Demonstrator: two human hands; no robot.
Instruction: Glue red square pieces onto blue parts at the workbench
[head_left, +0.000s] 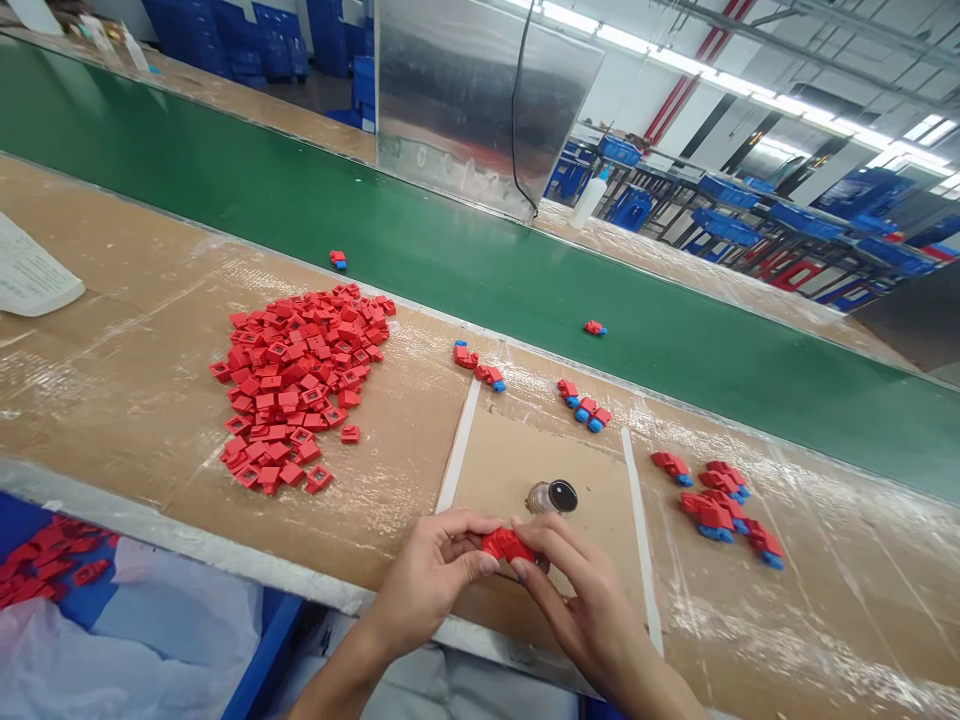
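Over the near edge of the table (405, 470): I hold a small red piece (507, 544) between my 2 hands; whether it is 1 part or 2 joined, I cannot tell.
Left hand (429, 572): I pinch the piece's left end between thumb and forefinger.
Right hand (577, 595): I pinch its right end, thumb on the near side, fingers on the far side.
Jar (551, 496): small, clear, dark round end, just beyond my right hand.
White strips (457, 445): 2, across the table, with the jar between them.
Heap (300, 380): loose red blocks, to my left.
Red-and-blue pieces (586, 409): 2 lie on the green belt (300, 205), 2 and 3 near its edge on the table, and a cluster beyond the right strip.
Blue crate (259, 655): low at my left, with more red parts and pale plastic.
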